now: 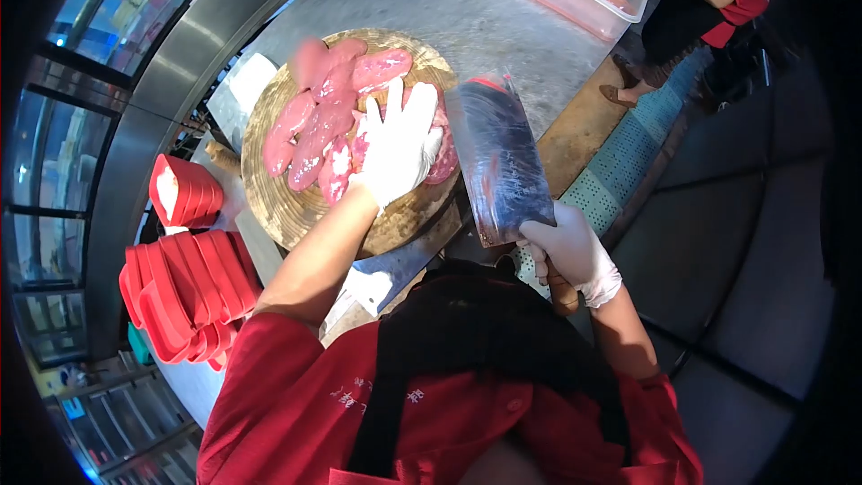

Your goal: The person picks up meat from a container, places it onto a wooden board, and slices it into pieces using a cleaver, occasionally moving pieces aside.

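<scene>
Cleaver (503, 162) beyond illegible shirt lettering (347, 395)

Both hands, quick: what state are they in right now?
Left hand: open, fingers spread, resting on the meat.
Right hand: closed, holding the cleaver.

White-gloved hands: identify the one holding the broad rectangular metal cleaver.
The right white-gloved hand holds the cleaver; the left hand lies spread on raw pink meat instead.
</scene>
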{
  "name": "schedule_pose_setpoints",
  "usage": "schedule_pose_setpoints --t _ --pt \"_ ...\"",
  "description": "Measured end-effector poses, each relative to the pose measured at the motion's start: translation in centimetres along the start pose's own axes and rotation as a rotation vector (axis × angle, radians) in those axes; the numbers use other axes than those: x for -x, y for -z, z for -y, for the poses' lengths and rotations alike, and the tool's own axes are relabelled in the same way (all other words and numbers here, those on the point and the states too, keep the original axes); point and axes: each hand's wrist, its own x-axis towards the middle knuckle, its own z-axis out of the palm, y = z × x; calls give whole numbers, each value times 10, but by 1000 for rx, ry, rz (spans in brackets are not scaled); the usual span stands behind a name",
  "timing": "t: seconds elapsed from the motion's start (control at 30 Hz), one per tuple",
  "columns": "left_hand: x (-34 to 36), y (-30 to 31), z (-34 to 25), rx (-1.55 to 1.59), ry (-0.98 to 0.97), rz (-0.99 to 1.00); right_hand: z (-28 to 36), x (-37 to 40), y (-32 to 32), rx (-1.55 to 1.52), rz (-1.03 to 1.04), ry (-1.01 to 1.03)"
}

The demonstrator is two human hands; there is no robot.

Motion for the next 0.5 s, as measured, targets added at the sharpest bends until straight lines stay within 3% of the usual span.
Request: schedule_pose_setpoints --t 0.2,0.33,0.4,0.5 --pt "-1 6 -9 117 73 19 9 -19 1 -31 -11 8" --pt "-1 1 -3 128 25 36 24 -56 2 10 -17 -17" --pt "-2 3 -1 33 -26 102 29 -80 4 14 21 100" --pt "-3 1 0 3 -20 107 35 -101 8 -32 6 13"
